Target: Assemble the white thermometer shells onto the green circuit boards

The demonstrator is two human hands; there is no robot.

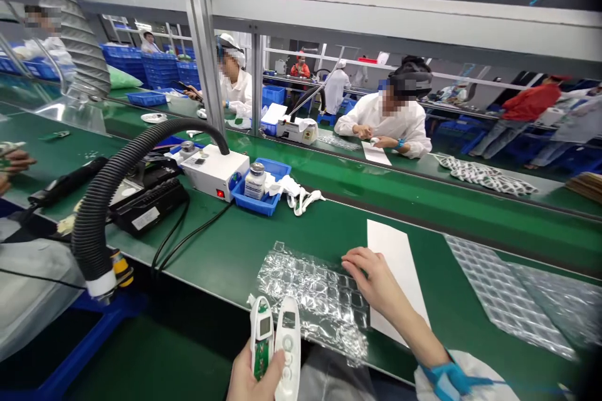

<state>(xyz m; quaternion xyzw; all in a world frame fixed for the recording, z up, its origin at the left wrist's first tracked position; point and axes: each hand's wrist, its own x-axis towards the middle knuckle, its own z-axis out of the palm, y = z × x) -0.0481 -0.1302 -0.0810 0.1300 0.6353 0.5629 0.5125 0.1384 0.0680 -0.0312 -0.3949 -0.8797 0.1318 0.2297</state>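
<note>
My left hand [256, 373] is closed around two white handheld-device parts at the bottom centre. One is an open shell [262, 332] with a small screen and a green circuit board showing; beside it is a white cover [288, 351] with a window and round buttons. My right hand [369, 276], with fingers extended and thumb slightly apart, is at the upper right edge of a clear plastic sheet [305, 288] marked in squares. Whether its fingertips touch the sheet I cannot tell. White paper [395, 263] lies partly under my right wrist.
More clear sheets [512, 294] lie at right. A blue tray [263, 200] holds a jar [255, 182]; white parts [303, 197] lie next to it. A white box [216, 169] and a black hose [94, 213] stand left. Across the green belt [399, 194], a co-worker [383, 116] sits.
</note>
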